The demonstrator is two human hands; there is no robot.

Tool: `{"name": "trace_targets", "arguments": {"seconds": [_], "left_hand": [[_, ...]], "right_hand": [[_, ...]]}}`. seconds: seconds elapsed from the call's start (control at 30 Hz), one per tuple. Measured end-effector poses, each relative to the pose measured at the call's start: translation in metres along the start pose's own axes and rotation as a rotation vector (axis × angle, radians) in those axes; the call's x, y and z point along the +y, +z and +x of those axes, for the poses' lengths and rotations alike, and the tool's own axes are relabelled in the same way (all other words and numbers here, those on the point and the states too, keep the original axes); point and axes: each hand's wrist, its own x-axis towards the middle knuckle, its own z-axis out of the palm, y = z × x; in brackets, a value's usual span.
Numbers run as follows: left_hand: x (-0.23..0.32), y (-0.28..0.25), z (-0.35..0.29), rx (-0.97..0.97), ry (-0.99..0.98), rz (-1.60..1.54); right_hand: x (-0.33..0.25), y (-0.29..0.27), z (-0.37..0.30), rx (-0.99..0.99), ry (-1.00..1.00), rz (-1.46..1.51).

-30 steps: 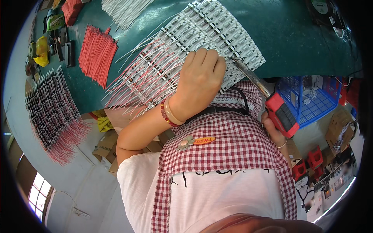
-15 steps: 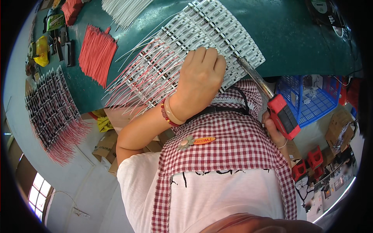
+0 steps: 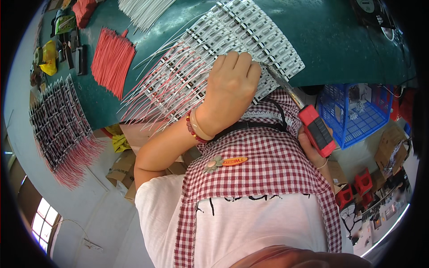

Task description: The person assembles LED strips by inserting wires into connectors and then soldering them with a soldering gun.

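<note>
While one right hand (image 3: 308,146) gripped one red-handled tool (image 3: 317,130), one left hand (image 3: 233,85) curled over many white modules (image 3: 263,39); its pinch indiscernible

A yellow bag (image 3: 49,58) lies at left, a blue crate (image 3: 364,128) and red stools (image 3: 363,181) at right.

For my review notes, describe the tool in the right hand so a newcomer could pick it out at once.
Find the green table, then the pale gridded panel at its near edge. The tool slants from the panel's right side down to the right hand. Unlike the blue basket beside it, it pairs a metal shaft with a chunky red-and-black handle.
</note>
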Motion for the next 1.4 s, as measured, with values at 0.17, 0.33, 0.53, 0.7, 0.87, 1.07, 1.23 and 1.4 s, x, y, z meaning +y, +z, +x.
{"name": "trace_targets", "arguments": {"seconds": [0.17,0.33,0.53,0.7,0.87,1.07,1.23,1.4], "left_hand": [[0.002,-0.005,0.001,-0.013,-0.033,-0.03],[0.002,-0.005,0.002,-0.011,-0.033,-0.033],[0.0,-0.003,0.0,-0.028,-0.024,0.033],[0.003,-0.002,-0.002,0.014,-0.012,-0.02],[0.006,0.002,-0.003,0.023,-0.014,-0.096],[0.008,0.001,-0.005,0.02,-0.026,-0.091],[0.007,0.002,-0.004,0.022,-0.019,-0.099],[0.007,0.002,-0.005,0.001,-0.011,-0.072]], "right_hand": [[0.009,0.0,-0.01,0.028,-0.032,0.02],[0.011,0.001,-0.015,0.056,0.132,0.214],[0.016,-0.003,-0.024,0.004,0.199,0.214],[0.02,-0.001,-0.034,0.034,0.197,0.216],[0.023,0.002,-0.04,0.042,0.227,0.274],[0.02,0.004,-0.033,0.065,0.18,0.284],[0.014,0.001,-0.022,0.02,0.073,0.13],[0.015,-0.001,-0.029,0.033,0.104,0.205]]}}
